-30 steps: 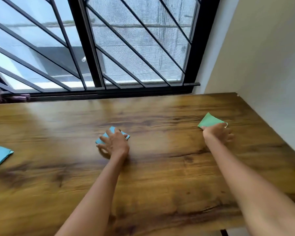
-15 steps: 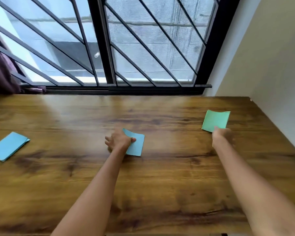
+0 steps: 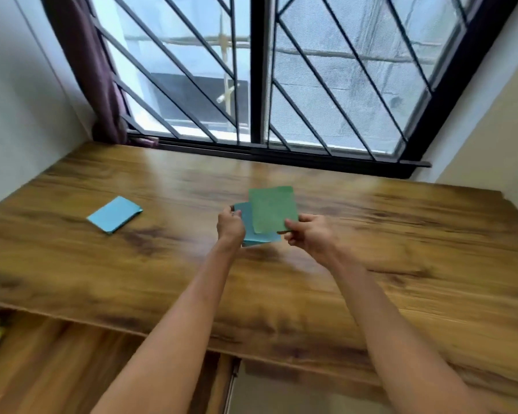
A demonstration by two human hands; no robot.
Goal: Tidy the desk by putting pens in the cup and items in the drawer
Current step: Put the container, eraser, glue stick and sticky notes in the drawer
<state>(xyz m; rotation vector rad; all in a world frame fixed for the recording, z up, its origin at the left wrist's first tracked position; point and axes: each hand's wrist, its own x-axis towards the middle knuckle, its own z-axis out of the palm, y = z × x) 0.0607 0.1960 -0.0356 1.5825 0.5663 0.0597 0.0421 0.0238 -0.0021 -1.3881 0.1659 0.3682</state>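
I am holding two pads above the middle of the bench, a little in front of the window. My left hand is pinching the blue pad by its left edge, with the grip curled round it. My right hand is pinching the green pad at its lower right corner, thumb on top. The green pad is overlapping the blue one, partly covering it, so I am judging that I am stacking the two into one bundle. The frame is blurred around my fingers, so I cannot tell whether the pads are already pressing flat together or are just apart.

A second blue pad is lying flat on the bench, well to the left of the window's middle post and well apart from my hands. It is untouched, so it is what is left to gather.

No pens and no cup are showing anywhere, so I cannot say how that part of the task stands. Below the bench's near edge, on my left, a wooden surface is showing which may be an open drawer, with something yellowish at its far left edge, too cut off to name. Neither held pad is in it yet. By my reckoning the putting away is still ahead: finish the stack, pick up the last pad, and carry everything down to that drawer.
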